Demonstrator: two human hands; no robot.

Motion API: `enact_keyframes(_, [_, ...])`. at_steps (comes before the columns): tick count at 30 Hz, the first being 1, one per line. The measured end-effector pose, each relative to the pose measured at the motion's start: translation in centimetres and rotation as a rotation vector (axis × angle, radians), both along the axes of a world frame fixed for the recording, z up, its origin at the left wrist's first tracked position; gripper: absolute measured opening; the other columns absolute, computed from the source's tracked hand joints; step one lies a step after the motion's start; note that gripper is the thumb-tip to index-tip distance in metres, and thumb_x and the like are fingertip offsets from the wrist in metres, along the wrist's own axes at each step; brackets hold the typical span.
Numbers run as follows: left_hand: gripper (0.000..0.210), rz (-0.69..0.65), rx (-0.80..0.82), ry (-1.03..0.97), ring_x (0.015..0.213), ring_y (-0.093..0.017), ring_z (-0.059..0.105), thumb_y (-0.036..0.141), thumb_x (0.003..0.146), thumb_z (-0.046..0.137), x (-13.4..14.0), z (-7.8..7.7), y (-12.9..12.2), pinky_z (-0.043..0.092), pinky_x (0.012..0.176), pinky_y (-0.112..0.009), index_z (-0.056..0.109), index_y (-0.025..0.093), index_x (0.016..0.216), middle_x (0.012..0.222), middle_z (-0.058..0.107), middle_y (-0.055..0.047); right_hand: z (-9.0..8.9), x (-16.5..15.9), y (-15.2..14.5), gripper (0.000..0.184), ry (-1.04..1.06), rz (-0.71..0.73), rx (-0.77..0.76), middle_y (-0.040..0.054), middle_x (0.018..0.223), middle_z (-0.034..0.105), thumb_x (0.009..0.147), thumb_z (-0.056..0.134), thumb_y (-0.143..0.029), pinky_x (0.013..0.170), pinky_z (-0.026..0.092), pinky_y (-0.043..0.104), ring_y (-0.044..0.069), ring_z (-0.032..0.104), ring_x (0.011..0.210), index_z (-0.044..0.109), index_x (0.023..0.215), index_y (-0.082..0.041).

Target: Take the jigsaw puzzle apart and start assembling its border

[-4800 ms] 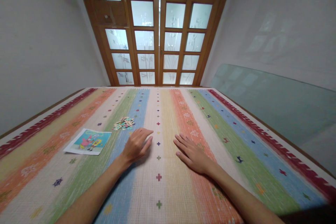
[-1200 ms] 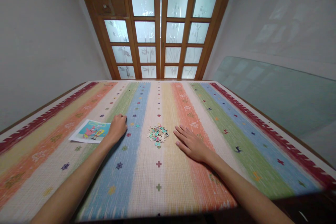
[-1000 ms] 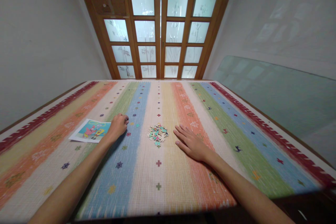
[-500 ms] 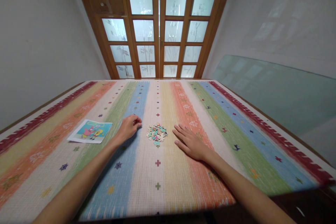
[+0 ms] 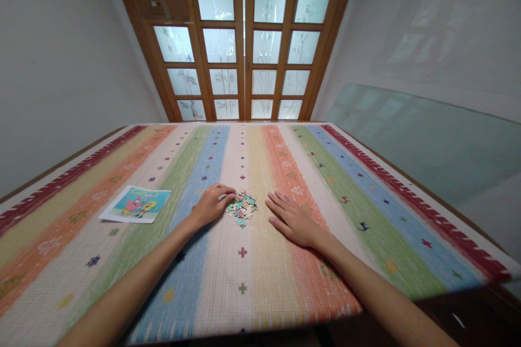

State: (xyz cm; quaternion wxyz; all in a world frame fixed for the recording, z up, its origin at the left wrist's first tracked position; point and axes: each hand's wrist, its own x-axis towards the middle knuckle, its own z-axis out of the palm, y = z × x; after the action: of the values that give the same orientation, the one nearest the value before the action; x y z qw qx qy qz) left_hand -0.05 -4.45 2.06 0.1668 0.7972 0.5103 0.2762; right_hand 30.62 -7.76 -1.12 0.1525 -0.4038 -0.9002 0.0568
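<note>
Query: Where are the jigsaw puzzle pieces [image 5: 243,210]?

Reply: They lie in one loose, overlapping heap on the striped tablecloth [image 5: 268,287], mainly on the pale centre stripe, between my two hands.

Query: Report the state of each hand.

Reply: My left hand [image 5: 214,203] is at the left edge of the heap, fingers bent, the tips of thumb and index finger close together. Whether a piece is gripped between them, I cannot tell. My right hand [image 5: 293,220] rests flat, palm down, across the yellow and orange stripes, fingers extended, just to the right of the heap and apart from it.

Query: Identify the surrounding items.

Reply: A printed SpongeBob picture [image 5: 136,205] lies flat to the left of my left hand, apart from it. Wooden doors [image 5: 240,43] with frosted, plant-patterned panes stand beyond the cloth's far edge. A pale green panel [image 5: 427,133] runs along the right wall [image 5: 476,27].
</note>
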Motion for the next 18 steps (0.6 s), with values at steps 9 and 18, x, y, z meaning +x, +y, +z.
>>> enact_keyframes(9, [0.059,0.232,-0.077,0.302,0.154,-0.036,0.030,0.040,0.104,0.034,-2.9,-2.4,0.3,0.026,0.124,-0.058,0.048,0.003,0.149,0.161,0.040,-0.024,-0.3,0.1,0.1,0.055,0.008,0.003,-0.006,0.0117,0.163,0.040,0.108,0.041,-0.045,0.125,0.028,0.058,0.032,0.032,0.154,0.044,0.158,-0.023])
enact_keyframes(18, [0.094,0.001,-0.069,0.356,0.156,-0.038,0.020,0.070,0.098,0.036,0.5,-2.0,-1.7,0.019,0.127,-0.054,0.024,0.001,0.161,0.167,0.021,-0.026,0.0,0.1,0.0,0.054,0.007,-0.004,-0.002,0.0124,0.163,0.040,0.108,0.042,-0.043,0.125,0.028,0.060,0.032,0.031,0.154,0.046,0.157,-0.022])
